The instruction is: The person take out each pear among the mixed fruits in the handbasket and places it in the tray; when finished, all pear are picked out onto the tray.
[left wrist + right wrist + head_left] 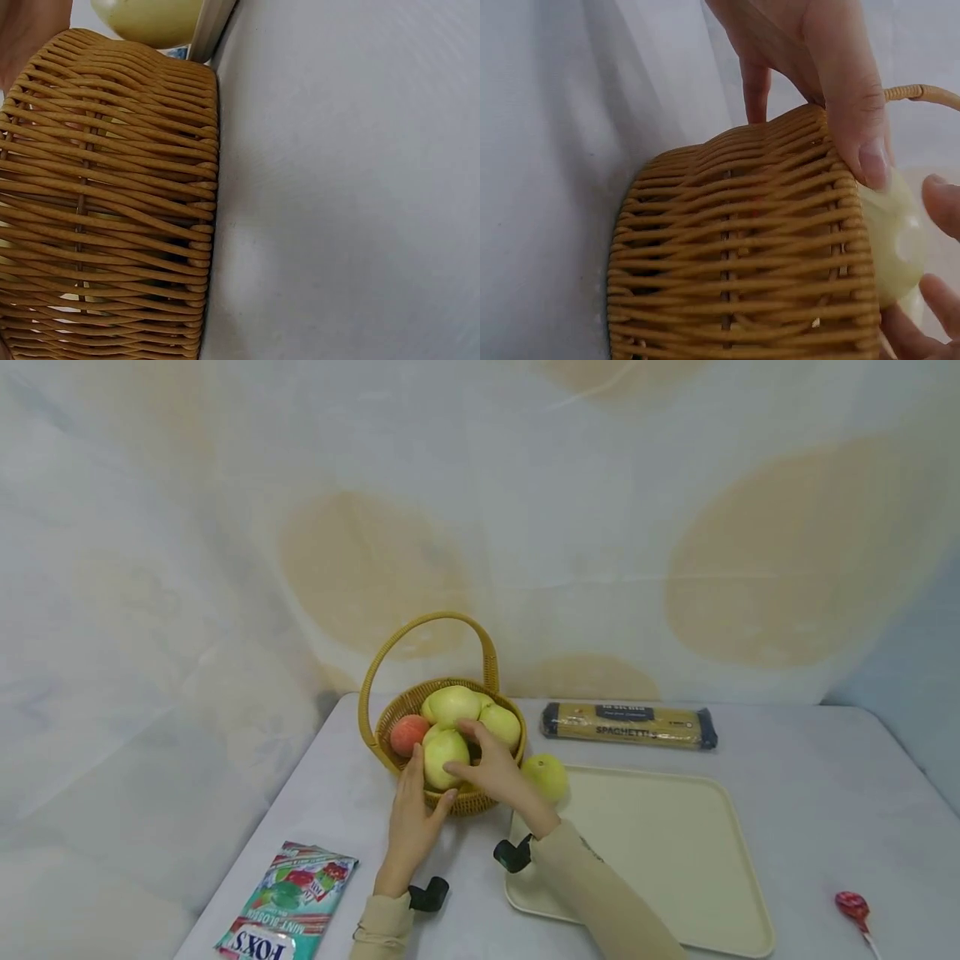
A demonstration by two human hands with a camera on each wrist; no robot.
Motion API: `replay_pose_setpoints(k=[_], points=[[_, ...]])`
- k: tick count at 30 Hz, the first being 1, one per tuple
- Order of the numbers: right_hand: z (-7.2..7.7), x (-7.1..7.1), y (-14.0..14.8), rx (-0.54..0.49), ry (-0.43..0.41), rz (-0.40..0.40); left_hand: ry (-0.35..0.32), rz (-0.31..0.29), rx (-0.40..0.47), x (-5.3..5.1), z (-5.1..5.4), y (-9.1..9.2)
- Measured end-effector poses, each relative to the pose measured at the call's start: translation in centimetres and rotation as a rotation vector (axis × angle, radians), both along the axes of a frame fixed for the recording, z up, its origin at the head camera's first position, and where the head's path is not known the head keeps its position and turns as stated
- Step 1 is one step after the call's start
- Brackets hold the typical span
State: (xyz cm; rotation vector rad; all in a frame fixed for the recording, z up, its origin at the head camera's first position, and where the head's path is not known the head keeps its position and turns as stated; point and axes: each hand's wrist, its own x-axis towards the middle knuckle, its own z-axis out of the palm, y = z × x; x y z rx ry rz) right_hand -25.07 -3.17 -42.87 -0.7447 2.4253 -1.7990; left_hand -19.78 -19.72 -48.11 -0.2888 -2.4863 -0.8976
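Observation:
A wicker basket (463,803) with an arched handle holds several yellow-green apples (454,703) and one peach (409,735). At its near side, my right hand (489,768) pinches the front green apple (442,760) between thumb and fingers. My left hand (414,827) lies against the basket's near left side, fingers stretched up beside that same apple. In the right wrist view the left thumb (862,142) reaches over the basket's rim onto the apple (896,240). The left wrist view mostly shows the woven wall (112,187); the left hand's fingers are largely hidden there.
A cream tray (645,852) lies right of the basket, with one green apple (545,778) at its upper left corner. Behind it is a spaghetti pack (628,725). A Fox's candy bag (288,902) lies front left, a red lollipop (852,907) front right.

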Motion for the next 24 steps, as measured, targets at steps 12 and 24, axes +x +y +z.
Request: replay_pose_setpoints(k=[12, 24], points=[[0.1, -0.8, -1.9, 0.135, 0.008, -0.005, 0.056, 0.011, -0.003, -0.2, -0.3, -0.1], [0.6, -0.1, -0.4, 0.044, -0.082, -0.051, -0.051, 0.001, -0.002, 0.1, -0.1, 0.0]])
